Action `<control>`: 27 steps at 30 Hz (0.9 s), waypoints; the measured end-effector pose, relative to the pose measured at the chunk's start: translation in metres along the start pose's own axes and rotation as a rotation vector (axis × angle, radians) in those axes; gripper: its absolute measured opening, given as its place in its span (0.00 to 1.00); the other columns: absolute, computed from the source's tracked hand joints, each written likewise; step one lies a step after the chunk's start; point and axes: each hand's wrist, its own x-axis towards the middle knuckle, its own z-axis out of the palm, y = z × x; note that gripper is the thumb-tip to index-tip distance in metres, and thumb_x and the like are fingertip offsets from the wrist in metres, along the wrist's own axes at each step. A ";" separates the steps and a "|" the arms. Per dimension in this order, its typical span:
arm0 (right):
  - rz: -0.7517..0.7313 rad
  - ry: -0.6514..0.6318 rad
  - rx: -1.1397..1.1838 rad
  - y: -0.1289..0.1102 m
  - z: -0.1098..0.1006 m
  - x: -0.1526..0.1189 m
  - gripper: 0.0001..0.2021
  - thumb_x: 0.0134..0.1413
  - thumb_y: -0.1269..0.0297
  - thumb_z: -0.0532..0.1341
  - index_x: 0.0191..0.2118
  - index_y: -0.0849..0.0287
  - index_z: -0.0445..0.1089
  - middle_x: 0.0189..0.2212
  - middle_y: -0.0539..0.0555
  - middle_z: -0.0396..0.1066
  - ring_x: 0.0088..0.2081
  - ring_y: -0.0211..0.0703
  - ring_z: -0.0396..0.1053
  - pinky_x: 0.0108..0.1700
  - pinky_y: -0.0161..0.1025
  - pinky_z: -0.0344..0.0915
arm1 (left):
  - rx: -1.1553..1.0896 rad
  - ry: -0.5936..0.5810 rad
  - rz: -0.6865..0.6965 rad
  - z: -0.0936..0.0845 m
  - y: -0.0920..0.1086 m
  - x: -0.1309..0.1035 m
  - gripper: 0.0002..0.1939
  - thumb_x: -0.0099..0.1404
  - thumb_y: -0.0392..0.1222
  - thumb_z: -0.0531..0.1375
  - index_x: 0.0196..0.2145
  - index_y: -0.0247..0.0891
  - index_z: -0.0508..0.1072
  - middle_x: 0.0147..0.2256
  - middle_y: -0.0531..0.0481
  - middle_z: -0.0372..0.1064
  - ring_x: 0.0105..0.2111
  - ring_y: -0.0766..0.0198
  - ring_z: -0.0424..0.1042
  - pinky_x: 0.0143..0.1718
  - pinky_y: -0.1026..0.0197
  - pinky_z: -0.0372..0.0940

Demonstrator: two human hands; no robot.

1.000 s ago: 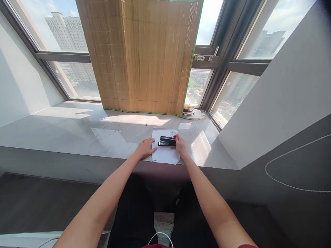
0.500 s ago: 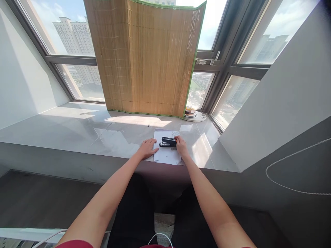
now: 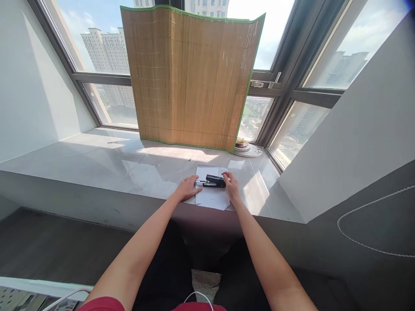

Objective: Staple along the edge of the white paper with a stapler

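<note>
A black stapler [image 3: 214, 180] lies across the white paper [image 3: 212, 198] on the window sill. My right hand [image 3: 231, 186] has its fingers wrapped round the stapler's right end. From the stapler's left end a thin, pale metallic rod [image 3: 200, 182] sticks out towards my left hand. My left hand [image 3: 189, 188] rests with fingers apart at the paper's left edge, thumb pointing right, just below the rod. Small marks show on the paper's upper right part.
A bamboo blind [image 3: 194, 82] with green edging leans against the window behind the paper. Stacked plates [image 3: 243, 147] stand at its lower right corner. A white cord [image 3: 346, 233] hangs at the right. The sill's front edge runs below my hands.
The pale rod now sticks out of the stapler's left end, where it did not show before. The whole view has shifted slightly, and both hands stay near the paper.
</note>
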 end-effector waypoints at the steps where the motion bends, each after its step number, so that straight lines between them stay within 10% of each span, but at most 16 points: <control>1: -0.045 -0.040 -0.021 -0.001 0.000 0.000 0.22 0.59 0.43 0.58 0.48 0.53 0.75 0.50 0.58 0.79 0.52 0.55 0.74 0.54 0.50 0.69 | -0.087 0.036 -0.006 0.000 0.002 0.000 0.29 0.60 0.53 0.71 0.57 0.42 0.75 0.62 0.37 0.70 0.67 0.41 0.64 0.73 0.45 0.47; 5: -0.200 -0.216 -0.172 -0.008 0.002 0.002 0.18 0.51 0.51 0.69 0.46 0.53 0.79 0.45 0.57 0.81 0.48 0.56 0.77 0.53 0.53 0.70 | -0.540 0.336 -0.124 -0.002 0.019 -0.006 0.19 0.66 0.48 0.67 0.53 0.43 0.77 0.64 0.39 0.69 0.70 0.45 0.60 0.74 0.46 0.47; 9: -0.381 -0.084 -0.239 -0.034 0.007 -0.009 0.10 0.55 0.60 0.68 0.42 0.55 0.78 0.38 0.56 0.80 0.41 0.54 0.76 0.45 0.49 0.72 | -1.194 0.670 -0.313 -0.007 0.039 -0.013 0.17 0.77 0.50 0.53 0.51 0.42 0.77 0.68 0.41 0.64 0.72 0.51 0.59 0.73 0.47 0.54; 18: -1.136 -0.130 -0.586 -0.098 0.009 -0.062 0.18 0.68 0.77 0.60 0.56 0.50 0.76 0.47 0.55 0.80 0.51 0.48 0.74 0.58 0.48 0.68 | -1.936 0.567 -0.311 -0.006 0.058 -0.015 0.30 0.80 0.52 0.43 0.64 0.30 0.70 0.66 0.32 0.66 0.68 0.49 0.66 0.65 0.47 0.69; 24: -1.004 -0.292 -0.534 -0.088 0.012 -0.062 0.18 0.72 0.71 0.57 0.57 0.43 0.77 0.51 0.53 0.79 0.54 0.48 0.74 0.61 0.51 0.68 | -1.911 0.554 -0.291 0.000 0.051 -0.019 0.27 0.80 0.46 0.44 0.64 0.31 0.72 0.63 0.34 0.71 0.65 0.50 0.71 0.63 0.49 0.72; 27: -0.755 -0.134 -0.366 -0.080 0.014 -0.060 0.17 0.70 0.69 0.57 0.54 0.42 0.79 0.49 0.55 0.80 0.53 0.54 0.74 0.60 0.56 0.68 | -1.882 0.566 -0.287 0.004 0.039 -0.019 0.26 0.79 0.43 0.46 0.65 0.32 0.71 0.60 0.36 0.74 0.64 0.52 0.72 0.63 0.50 0.72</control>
